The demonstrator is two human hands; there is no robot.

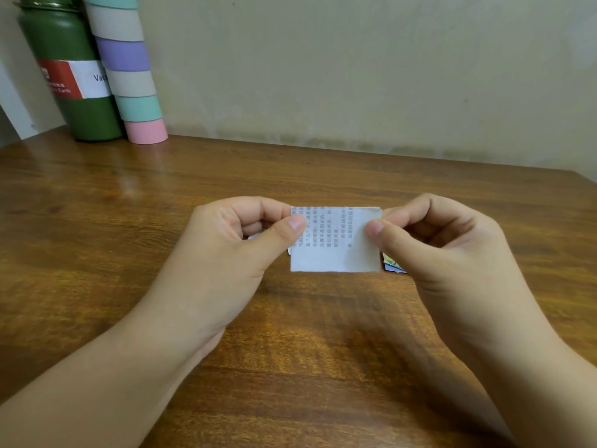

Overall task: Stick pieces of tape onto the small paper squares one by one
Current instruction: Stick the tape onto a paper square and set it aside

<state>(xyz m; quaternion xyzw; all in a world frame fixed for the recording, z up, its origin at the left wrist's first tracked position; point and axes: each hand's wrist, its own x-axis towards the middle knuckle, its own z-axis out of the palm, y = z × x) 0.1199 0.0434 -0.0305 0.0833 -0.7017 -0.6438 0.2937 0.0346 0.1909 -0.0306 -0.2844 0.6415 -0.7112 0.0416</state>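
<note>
Both hands are working over the middle of the wooden table. The left hand is pinching the left edge of a small paper square, thumb on the near face and curled fingers behind it. The right hand is pinching the right edge of the same piece the same way, thumb tip pressing on the near face near the upper right corner. The paper square is being held upright between the two hands, just above the table top, its printed face turning toward the camera; rows of small printed characters are showing on its upper half, the lower half plain.

A faintly glossy, translucent patch is lying on the lower right part of the paper, below the right thumb; it looks like a piece of tape, though its edges are hard to make out.

Behind the right hand, a small colourful card is peeking out on the table, mostly hidden. A sliver of other paper is showing behind the left fingers; too little visible to identify.

At the far left corner, a green bottle with a red and white label is standing against the wall. Just to its right a stack of tape rolls in teal, grey, purple and pink is leaning, touching the bottle.
</note>
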